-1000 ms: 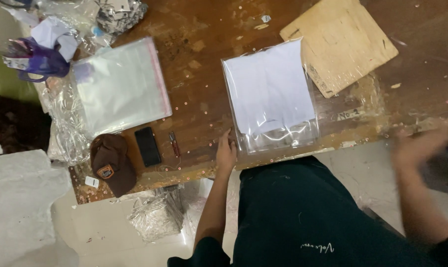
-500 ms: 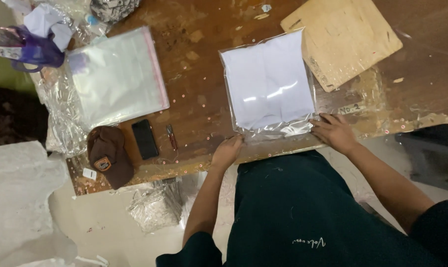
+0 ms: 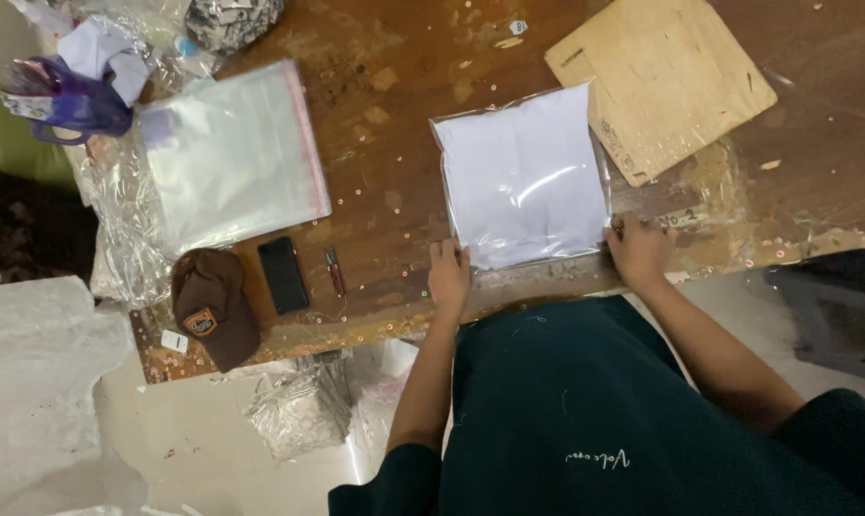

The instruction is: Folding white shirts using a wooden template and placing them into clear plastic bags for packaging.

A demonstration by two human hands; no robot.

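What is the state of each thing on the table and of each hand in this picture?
Clear plastic bag with folded white garment: filled, lying flat.
Left hand: pressing the bag's near left corner.
Right hand: pressing the bag's near right corner.
Stack of empty clear bags: flat, untouched.
Black phone: screen dark.
Brown cap: lying at the table edge.
Plywood board: flat, partly under the bag.

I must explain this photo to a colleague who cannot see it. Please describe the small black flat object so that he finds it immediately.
Start at the brown wooden table and go to its near left part, below the stack of clear plastic bags. There the black phone lies flat between a brown cap and a small red tool. Only it is a black rectangle.
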